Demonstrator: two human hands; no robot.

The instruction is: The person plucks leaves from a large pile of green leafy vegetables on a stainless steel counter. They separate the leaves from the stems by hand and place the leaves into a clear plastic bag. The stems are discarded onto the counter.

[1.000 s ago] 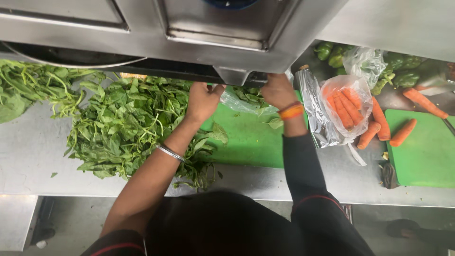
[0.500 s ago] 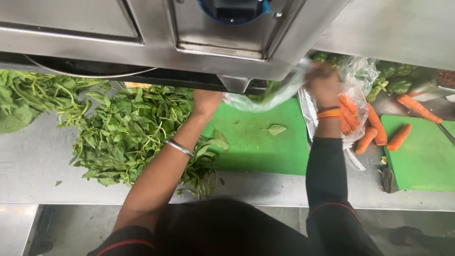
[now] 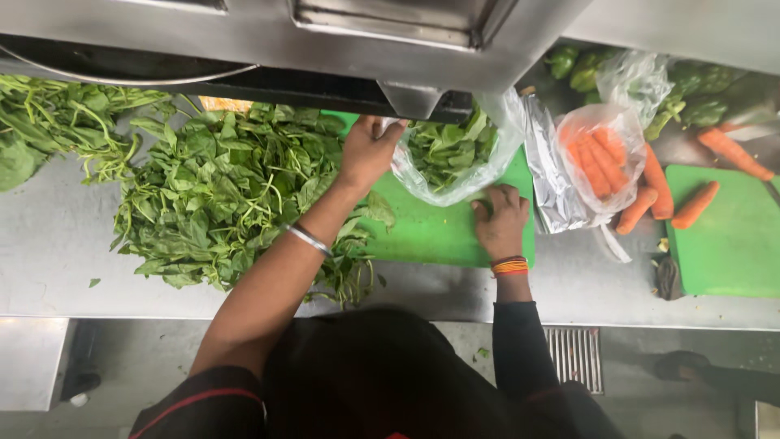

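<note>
Clear bag of greens (image 3: 451, 158) gripped by left hand (image 3: 370, 150), right hand (image 3: 500, 215) closed beneath; carrots (image 3: 601, 162) alongside.

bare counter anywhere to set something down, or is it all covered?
Free: steel counter left of the loose leafy greens pile, and the right green cutting board below its carrots. Crowded: the middle green board, under the clear greens bag, left hand and right hand.
</note>
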